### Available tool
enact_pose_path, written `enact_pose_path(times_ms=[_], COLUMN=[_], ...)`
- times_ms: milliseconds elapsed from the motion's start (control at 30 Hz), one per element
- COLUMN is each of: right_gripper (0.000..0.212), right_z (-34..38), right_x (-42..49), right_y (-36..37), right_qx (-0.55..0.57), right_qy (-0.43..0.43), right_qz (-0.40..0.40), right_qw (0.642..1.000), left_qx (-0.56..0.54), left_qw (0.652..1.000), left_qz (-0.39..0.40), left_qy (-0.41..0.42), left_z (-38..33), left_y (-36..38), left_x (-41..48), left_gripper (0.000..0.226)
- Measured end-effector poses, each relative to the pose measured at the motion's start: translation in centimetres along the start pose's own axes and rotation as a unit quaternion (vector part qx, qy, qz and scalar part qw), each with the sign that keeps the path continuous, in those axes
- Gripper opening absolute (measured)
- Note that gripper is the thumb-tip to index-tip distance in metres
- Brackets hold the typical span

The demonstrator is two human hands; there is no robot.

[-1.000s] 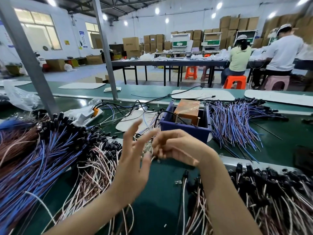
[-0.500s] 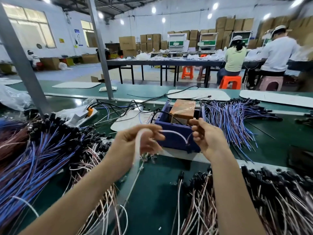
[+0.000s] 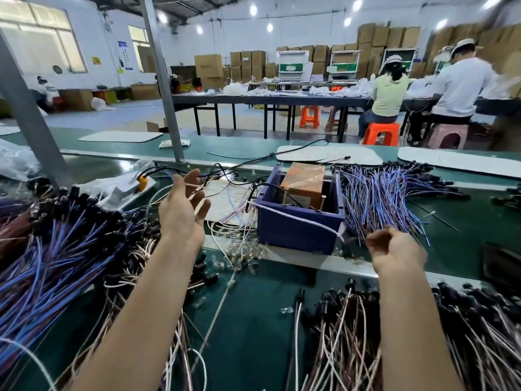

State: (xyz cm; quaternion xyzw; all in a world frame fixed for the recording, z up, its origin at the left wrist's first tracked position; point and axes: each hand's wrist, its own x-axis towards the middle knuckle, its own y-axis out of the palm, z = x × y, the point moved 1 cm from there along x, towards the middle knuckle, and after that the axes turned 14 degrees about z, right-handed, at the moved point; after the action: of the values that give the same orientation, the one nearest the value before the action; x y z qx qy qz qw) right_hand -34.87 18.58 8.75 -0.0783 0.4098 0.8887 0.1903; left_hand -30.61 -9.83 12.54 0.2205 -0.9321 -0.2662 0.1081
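Left hand [image 3: 180, 213]: you're spreading its fingers, gripping nothing.
Right hand [image 3: 394, 251]: you're pinching the wire [image 3: 296, 218] end, fingers curled.
Wire: stretching across the bin [image 3: 296, 238] front.

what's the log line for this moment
left hand: open | right hand: curled, blurred, at end of thin white wire | wire crosses blue plastic bin

A thin white cable [image 3: 296, 218] stretches slantwise across the blue bin [image 3: 296, 238] front.
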Motion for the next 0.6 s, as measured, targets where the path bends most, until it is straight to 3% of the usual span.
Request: enact_pose_path(times_ms=[100, 200, 367, 500, 600], right_gripper=[0.021, 0.023, 0.017, 0.027, 0.038], right_z=[-0.3, -0.7, -0.9, -1.2, -1.4], right_x=[0.2, 0.1, -0.1, 0.1, 0.1], right_y=[-0.2, 0.5, 1.2, 1.5, 1.6], right_qx=[-0.125, -0.277, -0.381, -0.485, -0.522], right_qy=[0.005, 0.002, 0.007, 0.001, -0.018], right_qz=[-0.001, 0.090, 0.155, 0.148, 0.135], right_qw=[0.992, 0.957, 0.912, 0.862, 0.842], left_qx=[-0.076, -0.130, 0.074, 0.256, 0.309], left_qw=[0.997, 0.991, 0.996, 0.955, 0.933], left_qz=[-0.010, -0.021, 0.037, 0.133, 0.173], left_qy=[0.001, 0.012, -0.026, -0.065, -0.063], left_z=[0.7, 1.3, 2.9, 4.7, 6.0], left_y=[0.0, -0.1, 0.7, 2.2, 2.8], left_x=[0.6, 1.0, 0.8, -0.3, -0.8], left_gripper=[0.023, 0.032, 0.022, 0.026, 0.026])
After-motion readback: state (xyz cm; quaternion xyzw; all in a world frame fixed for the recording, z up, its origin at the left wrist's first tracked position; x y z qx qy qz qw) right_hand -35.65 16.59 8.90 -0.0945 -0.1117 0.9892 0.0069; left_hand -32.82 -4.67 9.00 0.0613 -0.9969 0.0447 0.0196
